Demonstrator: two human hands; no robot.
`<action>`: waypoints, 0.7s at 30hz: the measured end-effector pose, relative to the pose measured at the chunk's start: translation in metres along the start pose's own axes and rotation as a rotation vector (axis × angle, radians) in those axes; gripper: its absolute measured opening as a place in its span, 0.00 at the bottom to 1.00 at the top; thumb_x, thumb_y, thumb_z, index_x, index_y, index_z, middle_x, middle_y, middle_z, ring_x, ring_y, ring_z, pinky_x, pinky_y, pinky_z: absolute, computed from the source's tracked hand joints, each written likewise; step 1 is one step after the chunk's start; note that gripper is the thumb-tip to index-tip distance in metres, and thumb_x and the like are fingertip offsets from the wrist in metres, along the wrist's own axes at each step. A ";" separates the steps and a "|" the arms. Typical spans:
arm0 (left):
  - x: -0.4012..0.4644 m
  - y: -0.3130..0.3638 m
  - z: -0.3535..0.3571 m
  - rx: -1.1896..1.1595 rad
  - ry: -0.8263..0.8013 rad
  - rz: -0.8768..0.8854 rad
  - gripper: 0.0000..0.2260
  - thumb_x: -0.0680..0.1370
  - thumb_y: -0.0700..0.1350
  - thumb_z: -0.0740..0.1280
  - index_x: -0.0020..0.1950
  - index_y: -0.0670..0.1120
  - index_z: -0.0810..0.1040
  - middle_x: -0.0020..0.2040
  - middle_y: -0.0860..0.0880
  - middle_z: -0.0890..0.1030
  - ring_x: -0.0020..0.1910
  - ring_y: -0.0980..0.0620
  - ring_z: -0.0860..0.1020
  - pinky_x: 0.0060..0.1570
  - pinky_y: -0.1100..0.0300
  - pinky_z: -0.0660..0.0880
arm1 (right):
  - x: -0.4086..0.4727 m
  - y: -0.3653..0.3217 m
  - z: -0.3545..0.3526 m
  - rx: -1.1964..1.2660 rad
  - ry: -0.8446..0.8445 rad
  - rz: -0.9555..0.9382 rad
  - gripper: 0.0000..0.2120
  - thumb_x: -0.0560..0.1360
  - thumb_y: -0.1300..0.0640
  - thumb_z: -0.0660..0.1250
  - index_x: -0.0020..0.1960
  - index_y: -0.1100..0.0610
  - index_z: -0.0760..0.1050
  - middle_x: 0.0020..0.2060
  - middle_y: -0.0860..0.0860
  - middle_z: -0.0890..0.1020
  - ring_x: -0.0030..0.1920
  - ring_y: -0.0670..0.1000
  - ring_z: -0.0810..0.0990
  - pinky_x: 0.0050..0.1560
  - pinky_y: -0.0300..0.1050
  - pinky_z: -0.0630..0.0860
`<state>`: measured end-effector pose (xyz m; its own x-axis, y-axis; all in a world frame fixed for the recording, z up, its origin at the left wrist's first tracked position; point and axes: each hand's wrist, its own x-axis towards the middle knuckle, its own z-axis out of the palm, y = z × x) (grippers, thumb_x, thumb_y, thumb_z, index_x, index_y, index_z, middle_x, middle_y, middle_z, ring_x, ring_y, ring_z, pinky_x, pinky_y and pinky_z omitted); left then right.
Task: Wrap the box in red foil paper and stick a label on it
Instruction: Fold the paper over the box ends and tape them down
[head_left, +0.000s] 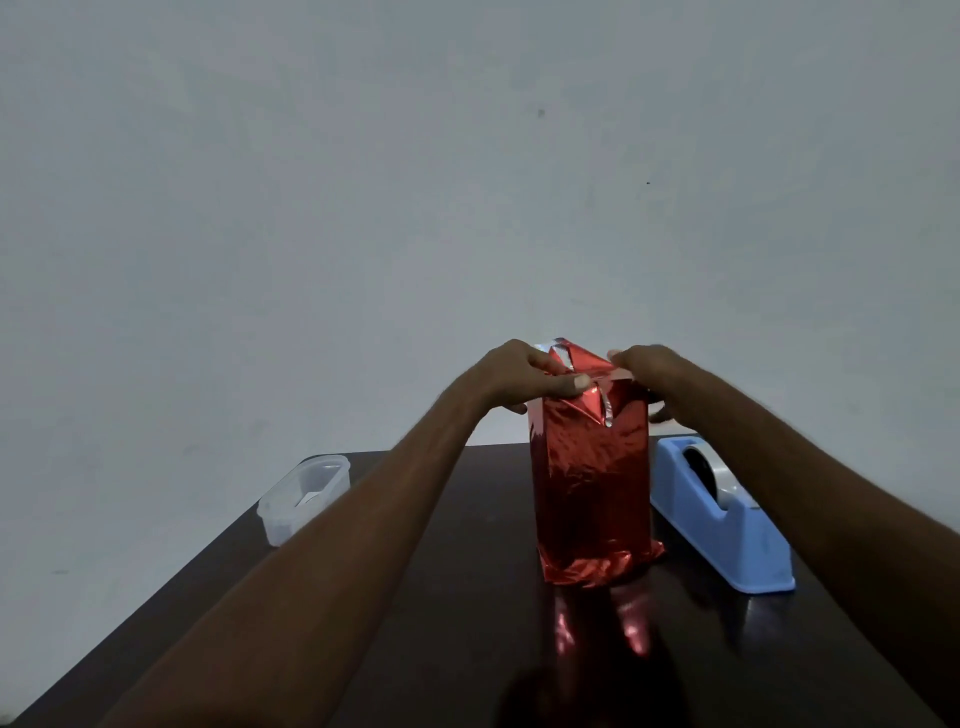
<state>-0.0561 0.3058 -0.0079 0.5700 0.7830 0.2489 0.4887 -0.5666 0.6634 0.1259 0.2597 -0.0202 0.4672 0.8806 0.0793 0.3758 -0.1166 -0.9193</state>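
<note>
Mid-frame, the foil-wrapped box stands upright — left hand pinches its top folds; right hand grips them too. Tape dispenser just right.

a single wide-angle view is given, taken from the person's head and aimed forward and slightly down. the scene is seen from close behind the two forearms, which are stretched away from the lens toward the middle of the frame. the left hand and right hand are met at the top of the foil-wrapped box, which is stood upright just below frame centre. only the lower third is filled by the dark desk; the upper part is taken up by a plain pale wall. the desk's near edge is cut off by the bottom border. no second view is provided, so nothing is shared.
</note>
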 end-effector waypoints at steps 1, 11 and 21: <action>0.000 -0.001 0.001 0.043 0.044 0.000 0.19 0.73 0.61 0.72 0.56 0.50 0.84 0.53 0.52 0.82 0.55 0.53 0.79 0.40 0.60 0.80 | 0.000 0.000 -0.002 -0.022 0.115 -0.114 0.12 0.79 0.52 0.63 0.54 0.60 0.76 0.55 0.58 0.81 0.55 0.58 0.78 0.60 0.54 0.73; -0.022 0.022 -0.004 -0.183 0.199 -0.146 0.12 0.80 0.38 0.60 0.55 0.32 0.79 0.37 0.43 0.84 0.36 0.41 0.83 0.49 0.51 0.82 | -0.059 -0.003 0.007 -0.613 0.167 -0.679 0.14 0.70 0.52 0.61 0.51 0.50 0.83 0.45 0.50 0.83 0.50 0.54 0.79 0.50 0.46 0.73; -0.035 -0.006 -0.038 0.795 0.165 0.219 0.33 0.70 0.48 0.77 0.73 0.54 0.69 0.73 0.48 0.65 0.73 0.47 0.58 0.67 0.50 0.63 | -0.049 0.030 0.032 -0.844 0.425 -0.850 0.24 0.65 0.36 0.65 0.53 0.51 0.77 0.46 0.50 0.78 0.53 0.56 0.75 0.57 0.55 0.68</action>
<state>-0.1041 0.2918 0.0057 0.6326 0.6267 0.4550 0.7333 -0.6737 -0.0915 0.0884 0.2278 -0.0641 -0.0105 0.6240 0.7814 0.9999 0.0172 -0.0004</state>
